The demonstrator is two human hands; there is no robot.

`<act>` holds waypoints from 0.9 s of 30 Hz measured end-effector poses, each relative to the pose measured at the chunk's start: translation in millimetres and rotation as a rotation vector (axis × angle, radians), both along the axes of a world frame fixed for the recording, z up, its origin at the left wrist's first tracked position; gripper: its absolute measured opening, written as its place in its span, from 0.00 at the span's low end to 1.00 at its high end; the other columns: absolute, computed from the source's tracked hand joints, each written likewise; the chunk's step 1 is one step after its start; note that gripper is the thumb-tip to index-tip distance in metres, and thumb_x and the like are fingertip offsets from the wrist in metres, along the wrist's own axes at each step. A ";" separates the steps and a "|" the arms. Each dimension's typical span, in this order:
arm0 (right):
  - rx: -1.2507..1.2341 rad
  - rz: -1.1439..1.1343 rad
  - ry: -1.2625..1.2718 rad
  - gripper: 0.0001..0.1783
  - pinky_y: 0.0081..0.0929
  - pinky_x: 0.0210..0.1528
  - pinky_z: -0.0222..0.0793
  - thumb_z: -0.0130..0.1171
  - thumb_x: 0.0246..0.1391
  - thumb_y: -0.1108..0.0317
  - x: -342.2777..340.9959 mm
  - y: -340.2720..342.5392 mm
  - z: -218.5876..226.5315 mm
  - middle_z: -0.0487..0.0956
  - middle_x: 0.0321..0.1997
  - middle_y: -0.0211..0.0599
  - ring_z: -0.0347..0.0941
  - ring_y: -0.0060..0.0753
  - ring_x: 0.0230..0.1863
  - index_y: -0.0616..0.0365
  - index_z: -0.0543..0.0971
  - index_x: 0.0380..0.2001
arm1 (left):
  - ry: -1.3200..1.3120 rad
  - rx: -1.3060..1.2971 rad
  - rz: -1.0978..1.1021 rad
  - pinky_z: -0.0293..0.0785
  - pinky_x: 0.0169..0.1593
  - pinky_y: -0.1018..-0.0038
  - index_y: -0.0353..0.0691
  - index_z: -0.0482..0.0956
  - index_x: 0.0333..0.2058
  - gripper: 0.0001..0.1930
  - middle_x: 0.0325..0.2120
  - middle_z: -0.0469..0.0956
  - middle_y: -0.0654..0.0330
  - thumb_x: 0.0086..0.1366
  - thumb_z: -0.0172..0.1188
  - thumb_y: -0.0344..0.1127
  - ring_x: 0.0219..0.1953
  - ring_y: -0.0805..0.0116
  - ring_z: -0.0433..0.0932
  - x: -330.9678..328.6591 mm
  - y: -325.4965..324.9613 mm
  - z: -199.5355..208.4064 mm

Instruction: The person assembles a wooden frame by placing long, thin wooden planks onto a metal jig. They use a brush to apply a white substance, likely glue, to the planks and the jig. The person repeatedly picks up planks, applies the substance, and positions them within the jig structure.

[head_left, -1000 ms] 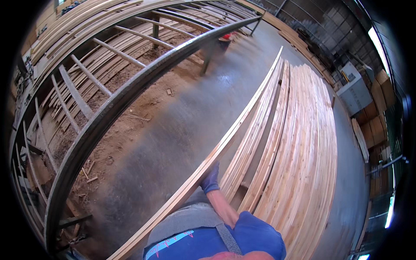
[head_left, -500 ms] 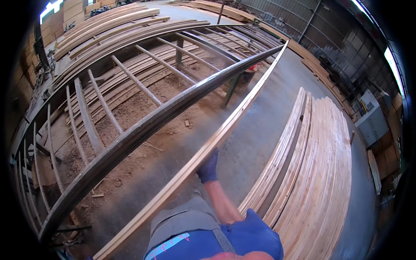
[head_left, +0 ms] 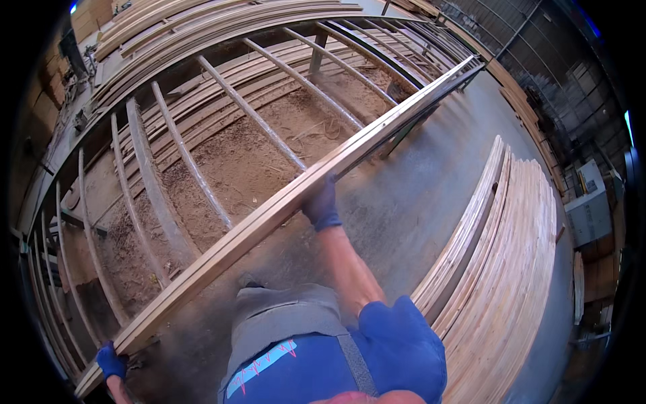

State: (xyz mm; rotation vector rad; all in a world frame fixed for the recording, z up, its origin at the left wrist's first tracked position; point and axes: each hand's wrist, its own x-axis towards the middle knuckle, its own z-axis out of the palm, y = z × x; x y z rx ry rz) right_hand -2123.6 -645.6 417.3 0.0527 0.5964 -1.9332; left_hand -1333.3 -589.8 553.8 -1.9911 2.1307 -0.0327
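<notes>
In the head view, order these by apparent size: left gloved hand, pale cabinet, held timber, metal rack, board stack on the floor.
1. Metal rack
2. Board stack
3. Held timber
4. Pale cabinet
5. Left gloved hand
The cabinet stands well beyond the hands, so its real rank is unsure.

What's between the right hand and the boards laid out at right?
Grey floor, between the right hand and the laid-out boards; shows in the head view.

No text, labels, numbers — none readable
</notes>
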 end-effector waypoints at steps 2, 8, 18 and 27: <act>0.233 0.078 0.158 0.36 0.41 0.45 0.77 0.52 0.57 0.35 13.1 -14.4 26.0 0.78 0.45 0.47 0.79 0.43 0.39 0.55 0.70 0.54 | 0.023 -0.020 -0.066 0.72 0.42 0.54 0.38 0.76 0.37 0.28 0.33 0.77 0.45 0.33 0.76 0.36 0.39 0.42 0.76 5.4 -39.8 -4.2; 0.285 0.457 0.530 0.24 0.30 0.34 0.77 0.55 0.61 0.48 16.4 -27.2 54.8 0.80 0.42 0.44 0.80 0.34 0.34 0.54 0.71 0.51 | 0.028 -0.081 -0.149 0.74 0.40 0.57 0.40 0.76 0.33 0.23 0.30 0.78 0.48 0.36 0.74 0.39 0.36 0.45 0.78 1.9 -170.1 -92.4; 0.629 0.187 0.730 0.21 0.28 0.29 0.74 0.56 0.60 0.49 18.8 -115.8 24.3 0.76 0.33 0.33 0.76 0.31 0.29 0.54 0.73 0.46 | 0.018 -0.027 -0.106 0.74 0.48 0.59 0.37 0.76 0.43 0.28 0.37 0.78 0.45 0.38 0.73 0.34 0.42 0.45 0.77 -9.0 -185.4 -77.8; 0.794 0.142 0.663 0.27 0.32 0.34 0.76 0.64 0.54 0.47 22.1 -132.1 40.0 0.76 0.34 0.32 0.76 0.29 0.33 0.52 0.71 0.48 | 0.176 0.026 -0.127 0.50 0.69 0.58 0.36 0.58 0.65 0.53 0.64 0.60 0.46 0.37 0.74 0.35 0.66 0.47 0.58 -125.3 -184.9 -21.8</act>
